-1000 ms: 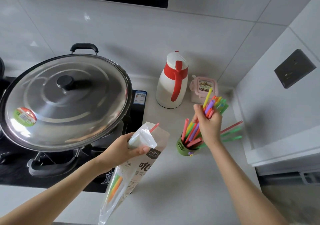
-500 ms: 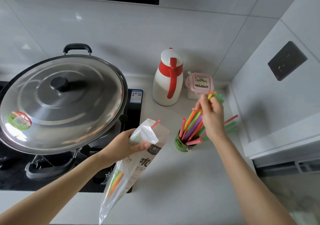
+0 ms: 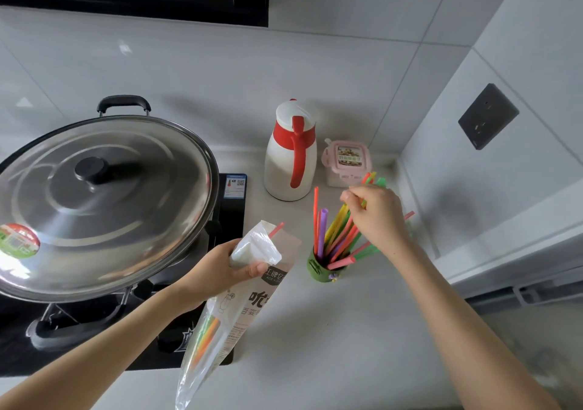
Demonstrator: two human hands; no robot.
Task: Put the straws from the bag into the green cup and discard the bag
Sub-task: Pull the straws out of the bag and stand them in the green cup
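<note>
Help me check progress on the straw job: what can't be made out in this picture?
Head view throughout.
How many straws remain in the bag: print covers them, and the lower edge cuts off the bag's bottom.
How many straws the right hand pinches: its back hides them.
Inside of the green cup: straws fill it.
Under the wok lid: the lid covers it.
Pink box label: too small to read.

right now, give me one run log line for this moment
left hand: grips straw bag | bag straws: some inside | right hand: pinches cup straws | green cup: upright | bag: not discarded
</note>
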